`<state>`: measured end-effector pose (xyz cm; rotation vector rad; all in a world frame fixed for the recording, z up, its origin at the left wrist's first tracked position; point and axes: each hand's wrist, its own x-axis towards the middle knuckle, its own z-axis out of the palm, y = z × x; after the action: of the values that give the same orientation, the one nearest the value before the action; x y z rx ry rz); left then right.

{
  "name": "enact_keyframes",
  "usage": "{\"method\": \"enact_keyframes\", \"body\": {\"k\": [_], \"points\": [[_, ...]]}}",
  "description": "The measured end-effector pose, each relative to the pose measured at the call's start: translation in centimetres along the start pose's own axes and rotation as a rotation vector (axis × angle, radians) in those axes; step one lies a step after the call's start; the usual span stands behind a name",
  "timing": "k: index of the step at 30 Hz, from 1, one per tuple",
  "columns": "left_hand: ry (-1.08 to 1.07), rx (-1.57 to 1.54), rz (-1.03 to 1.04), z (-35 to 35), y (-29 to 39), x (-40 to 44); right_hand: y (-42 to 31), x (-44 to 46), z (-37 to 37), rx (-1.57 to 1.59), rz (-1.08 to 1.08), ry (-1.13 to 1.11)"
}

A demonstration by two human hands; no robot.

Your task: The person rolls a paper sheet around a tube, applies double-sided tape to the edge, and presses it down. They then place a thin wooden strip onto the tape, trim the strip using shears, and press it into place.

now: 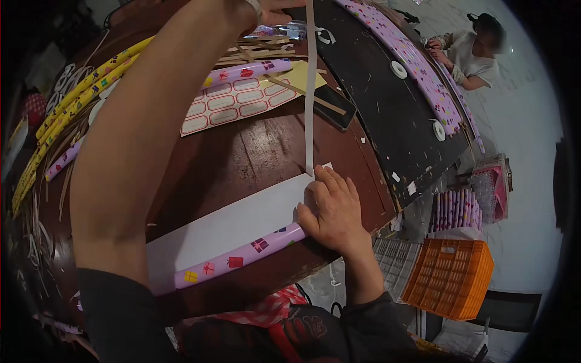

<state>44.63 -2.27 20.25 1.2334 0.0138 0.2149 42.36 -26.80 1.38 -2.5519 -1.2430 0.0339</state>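
Note:
A partly rolled sheet of wrapping paper [242, 212] lies on the brown table, its white back up. Its rolled front edge [235, 262] is lilac with printed gift boxes. My right hand [333, 212] presses on the sheet's right end, thumb by the roll and fingertips at the lower end of a pale tape strip [310, 103]. That strip runs taut up past the top of the view. My left hand [275, 12] is at the top edge, partly cut off, with its fingers reaching to the strip. Its exact grip on the strip is out of view.
A sheet of red-framed labels [239, 109], a dark phone [333, 109] and brown strips lie beyond the paper. Yellow rolls [91, 85] are at left. A black table [375, 91] bears tape rolls and lilac paper. An orange crate [451, 278] stands at right; another person [469, 57] sits beyond.

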Motion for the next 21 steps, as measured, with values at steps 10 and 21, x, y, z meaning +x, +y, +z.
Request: {"method": "enact_keyframes", "body": {"k": [10,21], "points": [[0.118,0.099,0.028,-7.3,2.8,-9.0,0.4,-0.3,0.8,0.017,0.047,0.086],[0.195,0.161,0.054,-10.3,3.1,-25.6,1.1,0.0,0.9,-0.068,-0.035,0.138]]}}
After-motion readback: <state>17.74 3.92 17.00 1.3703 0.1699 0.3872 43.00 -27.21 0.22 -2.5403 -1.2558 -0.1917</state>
